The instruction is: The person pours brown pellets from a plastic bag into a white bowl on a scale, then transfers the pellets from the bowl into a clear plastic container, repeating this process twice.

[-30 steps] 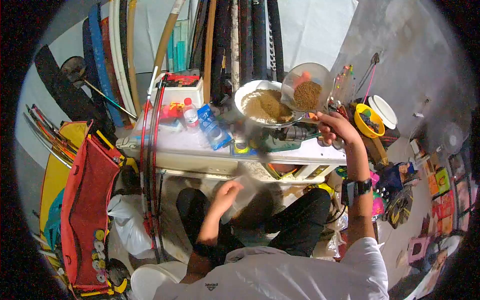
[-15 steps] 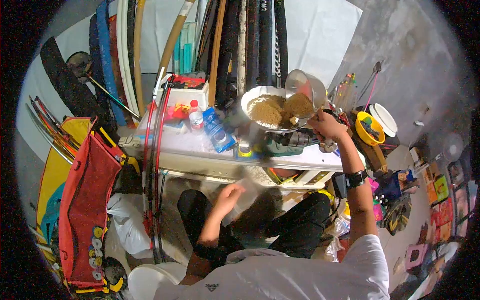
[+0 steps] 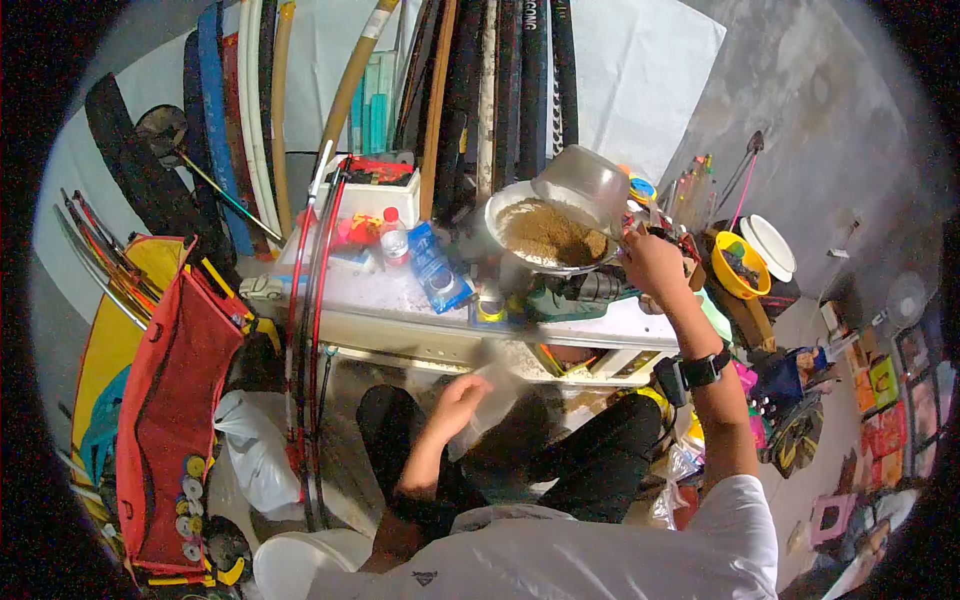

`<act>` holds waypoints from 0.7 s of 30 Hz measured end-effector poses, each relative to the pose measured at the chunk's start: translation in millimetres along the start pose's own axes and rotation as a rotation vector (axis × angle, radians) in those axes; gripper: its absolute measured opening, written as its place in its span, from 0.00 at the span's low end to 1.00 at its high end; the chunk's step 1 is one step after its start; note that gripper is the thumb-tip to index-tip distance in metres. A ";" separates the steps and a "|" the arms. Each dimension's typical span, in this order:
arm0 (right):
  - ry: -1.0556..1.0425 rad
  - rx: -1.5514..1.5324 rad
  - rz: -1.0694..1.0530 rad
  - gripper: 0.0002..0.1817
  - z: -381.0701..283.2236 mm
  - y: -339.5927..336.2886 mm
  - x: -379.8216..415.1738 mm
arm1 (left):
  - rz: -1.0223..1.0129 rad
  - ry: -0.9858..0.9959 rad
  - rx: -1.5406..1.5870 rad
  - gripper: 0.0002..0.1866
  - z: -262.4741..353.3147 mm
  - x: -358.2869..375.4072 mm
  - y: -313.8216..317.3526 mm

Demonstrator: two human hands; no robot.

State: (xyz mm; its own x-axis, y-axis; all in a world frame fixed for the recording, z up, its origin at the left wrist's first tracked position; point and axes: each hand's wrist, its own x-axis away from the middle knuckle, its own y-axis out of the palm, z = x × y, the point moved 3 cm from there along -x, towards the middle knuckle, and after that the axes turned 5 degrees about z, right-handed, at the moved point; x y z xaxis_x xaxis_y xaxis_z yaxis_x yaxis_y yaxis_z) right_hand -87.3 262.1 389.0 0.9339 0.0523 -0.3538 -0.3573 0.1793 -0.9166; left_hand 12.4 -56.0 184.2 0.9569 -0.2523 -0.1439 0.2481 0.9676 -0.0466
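My right hand [image 3: 657, 266] is closed on the handle end of a clear plastic cup [image 3: 590, 180], tipped over a white bowl [image 3: 491, 212] on the bench. Brown grainy material [image 3: 540, 228] lies in the bowl, heaped beneath the cup's mouth; the cup looks nearly emptied. Low over my lap, my left hand [image 3: 452, 408] pinches a translucent, blurred sheet-like piece [image 3: 497, 392], whose kind I cannot make out. A blue packet [image 3: 438, 268] and a red-capped bottle [image 3: 394, 240] stand left of the bowl.
Red and black fishing rods [image 3: 318, 300] lean against the front of the white bench [image 3: 400, 335]. A red bag [image 3: 165, 400] stands at left, near a white plastic bag [image 3: 255, 455]. To the right are a yellow basin [image 3: 741, 262] and assorted bags on the floor.
The cup has tipped further over and shifted left above the bowl, and the brown material in it has dropped into the bowl. My left hand has hardly moved.
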 end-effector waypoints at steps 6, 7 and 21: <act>0.116 -0.001 0.108 0.12 -29.2 -10.0 17.6 | 0.017 -0.053 0.026 0.07 -3.1 2.1 -4.9; 0.120 -0.004 0.107 0.12 -30.7 -11.4 24.0 | 0.023 -0.079 0.007 0.07 -2.9 1.7 -7.6; -0.160 -0.965 -0.355 0.11 -66.6 10.5 185.1 | 0.374 -0.150 -0.012 0.08 34.0 8.2 -75.7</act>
State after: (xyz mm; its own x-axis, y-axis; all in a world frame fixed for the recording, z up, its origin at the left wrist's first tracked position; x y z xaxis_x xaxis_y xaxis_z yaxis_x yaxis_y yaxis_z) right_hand 80.8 208.2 301.5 0.9537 0.2924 -0.0698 0.1442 -0.6489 -0.7471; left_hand 6.6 -131.0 220.1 0.9925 0.1221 -0.0077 -0.1223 0.9920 -0.0300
